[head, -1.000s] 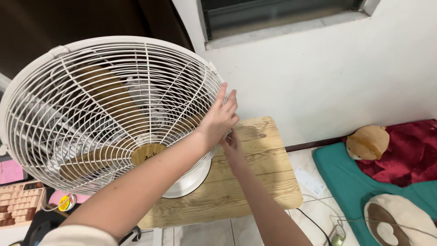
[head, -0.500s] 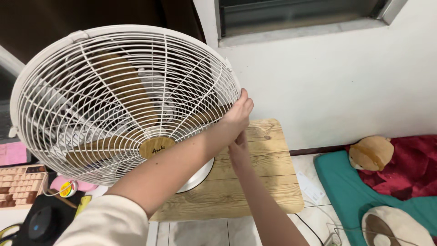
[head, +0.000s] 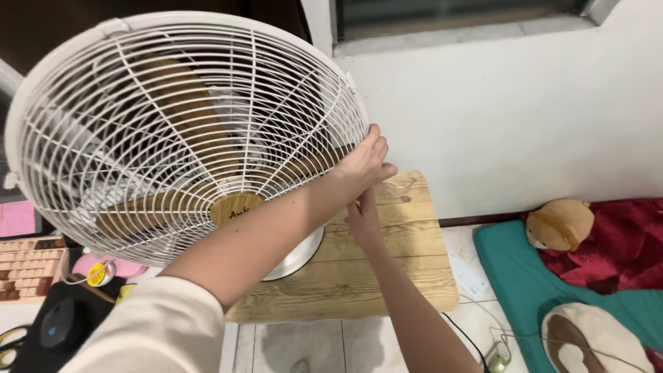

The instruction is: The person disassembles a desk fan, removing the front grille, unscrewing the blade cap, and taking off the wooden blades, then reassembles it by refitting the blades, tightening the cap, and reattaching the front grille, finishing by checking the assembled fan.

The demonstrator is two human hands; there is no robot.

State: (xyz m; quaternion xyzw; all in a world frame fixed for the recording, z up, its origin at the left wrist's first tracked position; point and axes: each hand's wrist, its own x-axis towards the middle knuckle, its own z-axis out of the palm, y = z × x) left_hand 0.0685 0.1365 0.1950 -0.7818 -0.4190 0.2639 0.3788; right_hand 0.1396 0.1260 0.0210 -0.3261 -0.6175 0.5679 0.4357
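Note:
A large white fan with a wire guard (head: 186,131), wooden-coloured blades and a round hub (head: 236,207) tilts toward me over a wooden table (head: 387,276). My left hand (head: 364,164), on a cream-sleeved arm, curls its fingers over the right rim of the guard. My right hand (head: 362,220) reaches up from below to the same spot on the rim, just under the left hand. Its fingertips are hidden behind the left hand.
The fan's round metal base (head: 300,255) stands on the table by a white wall. A keyboard (head: 27,266), a mouse (head: 59,321) and a tape roll (head: 100,274) lie at left. At right are a teal mat (head: 518,276), a red blanket (head: 615,249) and plush toys (head: 561,224).
The fan fills more of the view and sits further right in the frame. Both hands stay together at the guard's right rim.

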